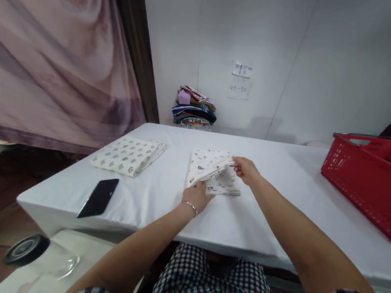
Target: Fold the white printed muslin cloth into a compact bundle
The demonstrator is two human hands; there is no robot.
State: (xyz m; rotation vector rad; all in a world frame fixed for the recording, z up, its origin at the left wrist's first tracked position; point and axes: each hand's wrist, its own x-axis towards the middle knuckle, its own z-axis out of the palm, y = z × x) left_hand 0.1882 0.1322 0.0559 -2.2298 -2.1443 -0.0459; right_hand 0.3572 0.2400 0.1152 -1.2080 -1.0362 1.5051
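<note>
A white printed cloth (203,165), partly folded, lies at the middle of the table in front of me. My right hand (247,170) pinches its upper right corner and holds the top layers lifted and slanted over the lower layers. At the near left corner, my left hand (198,197) is closed on the cloth's edge; a bracelet circles that wrist. To the left lies a second folded cloth (126,155), cream with a grey-green print, apart from both hands.
A black phone (99,196) lies near the table's front left edge. Folded fabrics (195,110) are stacked at the back against the wall. A red basket (377,183) stands at the right. Low on the left, a clear jar (57,260) with a dark lid sits on a white surface.
</note>
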